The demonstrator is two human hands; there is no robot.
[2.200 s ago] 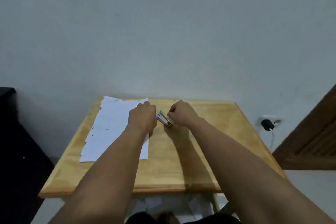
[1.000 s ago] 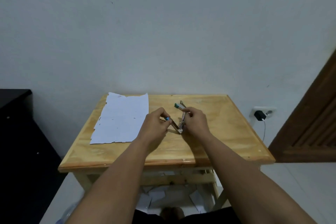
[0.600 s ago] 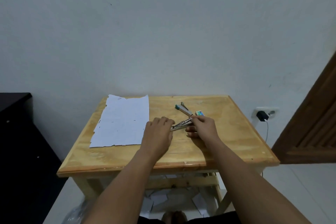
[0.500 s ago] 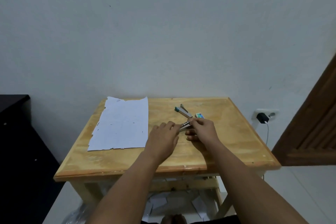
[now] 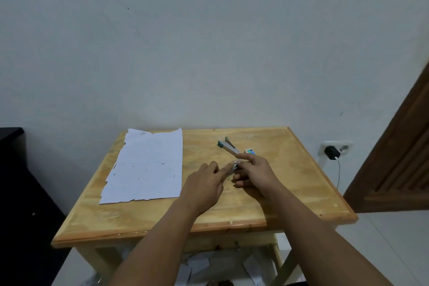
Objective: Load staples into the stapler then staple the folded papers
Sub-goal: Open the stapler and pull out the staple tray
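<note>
The stapler [image 5: 228, 147] lies swung wide open on the wooden table [image 5: 290, 169]. Its teal-tipped arm points away from me and its other arm runs under my fingers. My left hand [image 5: 205, 183] lies over the near arm with its fingertips pressing it down. My right hand [image 5: 253, 173] pinches the stapler at its hinge between thumb and forefinger. A small staple box [image 5: 250, 151] sits just beyond my right hand. The white papers [image 5: 146, 167] lie flat on the table's left half, apart from both hands.
The table stands against a pale wall. A charger is plugged into a wall socket [image 5: 334, 150] at the right, next to a brown door [image 5: 399, 169]. Dark furniture [image 5: 14, 181] stands at the left. Paper scraps [image 5: 199, 264] lie on the floor under the table.
The stapler went from closed between my hands to swung open and lying on the table. The staple box came into view beyond my right hand. My left hand flattened onto the near arm.
</note>
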